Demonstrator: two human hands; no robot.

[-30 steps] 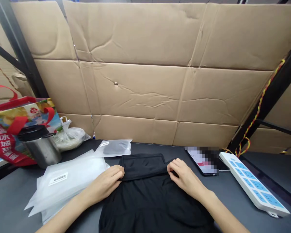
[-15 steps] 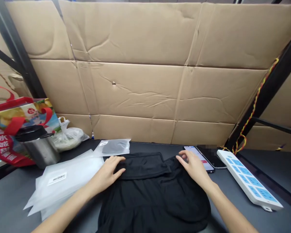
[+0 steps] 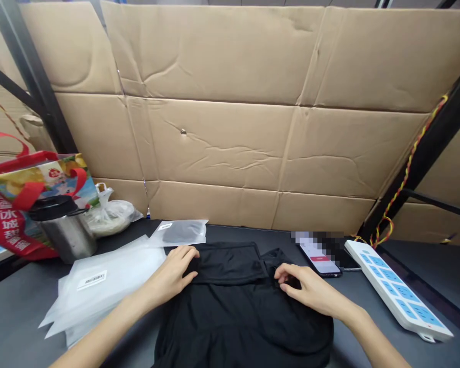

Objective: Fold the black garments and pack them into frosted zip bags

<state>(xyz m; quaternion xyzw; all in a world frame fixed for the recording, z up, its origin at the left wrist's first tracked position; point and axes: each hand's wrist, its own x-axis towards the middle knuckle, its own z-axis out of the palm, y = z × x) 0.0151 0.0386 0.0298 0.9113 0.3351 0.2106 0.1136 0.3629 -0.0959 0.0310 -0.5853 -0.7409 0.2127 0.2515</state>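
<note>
A black garment [image 3: 245,317] with a wide waistband-like strip [image 3: 226,263] lies spread in front of me, its lower part cut off by the view. At the band's left end rests my left hand [image 3: 180,271], thumb and fingers apart, fingertips on the cloth. My right hand [image 3: 306,286] is at the garment's upper right, with bent fingers and thumb closed on a bunched bit of the fabric. Its fingertips are partly lost against the black cloth.
Frosted plastic bags [image 3: 111,281] with a barcode label lie at left, a smaller bag [image 3: 180,232] behind. A steel tumbler [image 3: 67,235], a red carry bag [image 3: 19,220] and a tied plastic bag [image 3: 113,214] stand back left. Phones [image 3: 320,255] and a power strip [image 3: 398,291] lie right; cardboard [image 3: 222,143] walls the back.
My right hand has moved down and slightly left, from the garment's top right edge onto its fabric, its fingers now bent in. The left hand stays at the band's left end.
</note>
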